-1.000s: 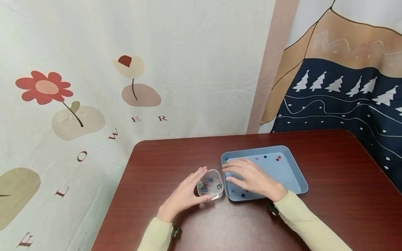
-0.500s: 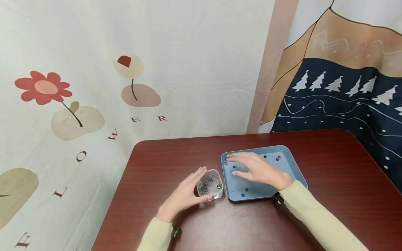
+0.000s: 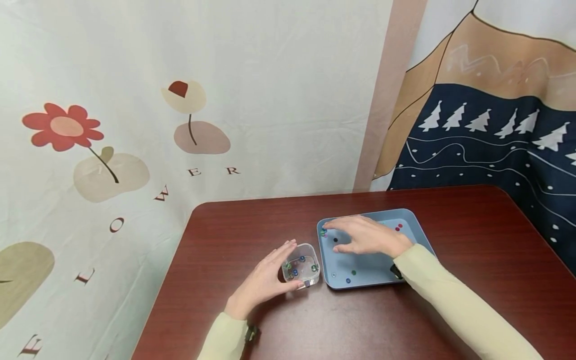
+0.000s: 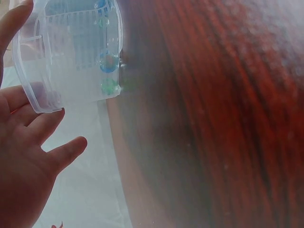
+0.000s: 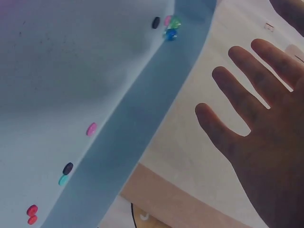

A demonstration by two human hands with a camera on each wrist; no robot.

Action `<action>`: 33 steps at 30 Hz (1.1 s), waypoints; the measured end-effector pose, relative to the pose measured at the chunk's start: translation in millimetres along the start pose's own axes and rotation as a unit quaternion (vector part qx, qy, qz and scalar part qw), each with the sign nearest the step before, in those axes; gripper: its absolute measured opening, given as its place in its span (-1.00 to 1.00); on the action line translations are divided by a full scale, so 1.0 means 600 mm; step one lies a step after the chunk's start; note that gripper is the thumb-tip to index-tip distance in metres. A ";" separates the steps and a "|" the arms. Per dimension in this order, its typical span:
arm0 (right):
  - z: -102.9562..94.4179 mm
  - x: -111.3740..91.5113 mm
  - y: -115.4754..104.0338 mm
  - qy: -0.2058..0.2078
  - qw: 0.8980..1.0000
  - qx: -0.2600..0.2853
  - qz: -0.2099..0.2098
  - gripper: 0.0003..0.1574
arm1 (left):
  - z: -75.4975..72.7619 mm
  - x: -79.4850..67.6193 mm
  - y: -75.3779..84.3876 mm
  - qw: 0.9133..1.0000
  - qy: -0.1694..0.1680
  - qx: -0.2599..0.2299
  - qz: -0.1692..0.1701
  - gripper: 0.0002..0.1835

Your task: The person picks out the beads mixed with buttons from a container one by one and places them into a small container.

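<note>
My left hand (image 3: 261, 282) holds a small clear plastic box (image 3: 310, 250) at its left side, thumb at the near edge and fingers along the far one. Several glass marbles (image 3: 302, 258) lie inside it; blue and green ones show through its wall in the left wrist view. Over the left part of a blue tray (image 3: 416, 230) hovers my right hand (image 3: 371, 236), fingers spread and nothing held. Close to its fingertips, a blue marble (image 5: 171, 34) and a green marble (image 5: 175, 23) sit in the tray's far left corner, beside pink and black button-like discs.
Two red discs (image 3: 398, 227) lie near the tray's far side; a black disc (image 3: 335, 240) is toward its left. Green, blue and clear pieces (image 3: 353, 272) lie near the front. The brown table (image 3: 252, 225) meets a printed curtain (image 3: 288, 100) behind.
My right hand first moved back and right from the tray's left side, then slightly left, uncovering the black disc and front pieces. My left hand and the box have stayed put.
</note>
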State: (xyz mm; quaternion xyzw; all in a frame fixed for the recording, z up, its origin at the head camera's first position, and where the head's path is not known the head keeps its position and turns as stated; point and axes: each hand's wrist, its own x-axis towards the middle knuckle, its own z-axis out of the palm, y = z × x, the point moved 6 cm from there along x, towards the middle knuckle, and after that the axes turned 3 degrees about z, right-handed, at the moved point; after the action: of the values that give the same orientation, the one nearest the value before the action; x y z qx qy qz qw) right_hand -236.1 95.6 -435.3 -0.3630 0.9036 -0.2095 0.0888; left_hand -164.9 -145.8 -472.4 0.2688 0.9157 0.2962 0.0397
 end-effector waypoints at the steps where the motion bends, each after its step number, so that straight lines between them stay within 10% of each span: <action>1: 0.004 0.003 0.003 -0.007 1.000 0.002 0.005 -0.22 | 0.001 0.000 0.000 1.000 -0.001 0.001 -0.003 0.03; 33: 0.061 0.052 0.044 -0.013 0.999 0.017 0.027 -0.43 | 0.004 0.000 -0.006 1.000 0.003 0.001 0.000 0.03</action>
State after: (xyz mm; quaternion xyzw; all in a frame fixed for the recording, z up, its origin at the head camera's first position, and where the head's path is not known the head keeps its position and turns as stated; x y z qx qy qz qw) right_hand -263.4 79.9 -479.9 -0.3394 0.9083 -0.2172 0.1126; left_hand -166.1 -147.0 -476.6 0.2679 0.9162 0.2957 0.0368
